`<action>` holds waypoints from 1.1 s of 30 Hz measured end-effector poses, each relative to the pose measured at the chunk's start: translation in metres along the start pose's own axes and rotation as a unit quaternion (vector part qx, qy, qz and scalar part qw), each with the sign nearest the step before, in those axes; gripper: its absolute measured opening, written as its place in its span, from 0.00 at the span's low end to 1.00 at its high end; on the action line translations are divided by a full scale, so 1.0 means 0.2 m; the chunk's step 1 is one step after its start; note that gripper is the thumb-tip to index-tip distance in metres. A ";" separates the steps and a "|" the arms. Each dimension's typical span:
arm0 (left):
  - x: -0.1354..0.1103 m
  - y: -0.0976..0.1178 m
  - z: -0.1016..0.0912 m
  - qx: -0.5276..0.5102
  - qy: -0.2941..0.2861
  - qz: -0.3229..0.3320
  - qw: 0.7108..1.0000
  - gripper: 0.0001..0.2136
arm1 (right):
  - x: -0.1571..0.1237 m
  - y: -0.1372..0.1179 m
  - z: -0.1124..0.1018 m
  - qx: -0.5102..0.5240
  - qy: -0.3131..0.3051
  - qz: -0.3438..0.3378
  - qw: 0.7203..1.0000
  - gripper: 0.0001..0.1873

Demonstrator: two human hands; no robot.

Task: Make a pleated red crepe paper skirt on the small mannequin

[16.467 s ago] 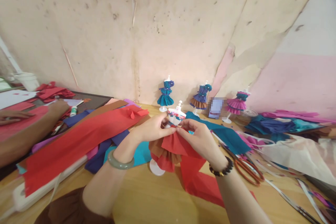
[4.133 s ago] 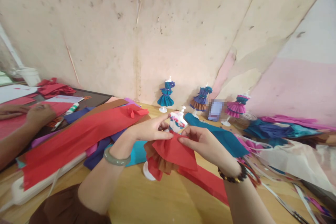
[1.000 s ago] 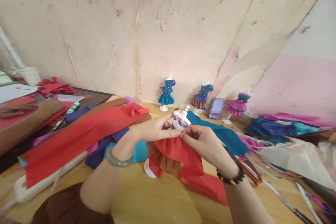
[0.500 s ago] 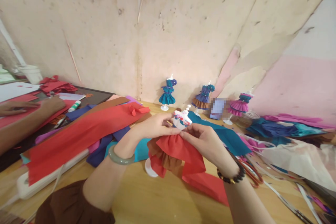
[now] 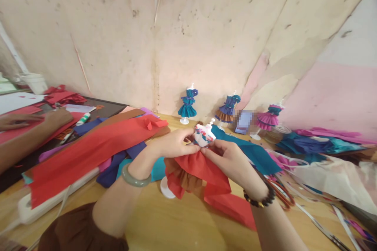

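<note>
A small white dress form point(image 5: 205, 135) with coloured patches on its chest leans over the table, its round white base point(image 5: 167, 188) showing below. Red fabric point(image 5: 203, 168) is gathered at its waist over a brown ruffled layer point(image 5: 187, 180), and a red length trails to the right. My left hand point(image 5: 178, 141) is closed at the left of the waist, thumb pressing the top of the red fabric. From the right, my right hand point(image 5: 228, 157) pinches the same gathered edge. The fingertips behind the form are hidden.
Dressed miniature forms point(image 5: 187, 104) stand along the wall beside a phone point(image 5: 244, 121). Red strips point(image 5: 97, 151) lie over a white power strip point(image 5: 29, 206) on the left, near another person's hands point(image 5: 57, 119). Scissors point(image 5: 284, 194) and fabric scraps point(image 5: 318, 141) lie right.
The dress form's base has shifted slightly left and the skirt has moved a little with it. Both hands keep nearly the same hold at the waist.
</note>
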State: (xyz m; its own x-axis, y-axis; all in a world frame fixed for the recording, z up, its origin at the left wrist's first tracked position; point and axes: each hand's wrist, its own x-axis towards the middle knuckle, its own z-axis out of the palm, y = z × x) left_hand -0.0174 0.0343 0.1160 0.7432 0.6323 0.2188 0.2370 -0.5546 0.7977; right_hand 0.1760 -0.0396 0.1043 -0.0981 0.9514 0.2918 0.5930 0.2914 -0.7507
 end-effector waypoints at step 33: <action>0.01 -0.05 0.00 -0.123 0.117 -0.009 0.985 0.29 | -0.06 -0.06 -0.01 -0.043 0.132 -0.158 0.978 0.14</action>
State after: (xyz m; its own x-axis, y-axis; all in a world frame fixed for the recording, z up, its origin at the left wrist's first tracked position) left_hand -0.0182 0.0410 0.1077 0.5690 0.7640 0.3041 0.0678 -0.4121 0.9086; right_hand 0.1714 -0.0544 0.1111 -0.0849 0.7528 0.6527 0.6326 0.5468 -0.5485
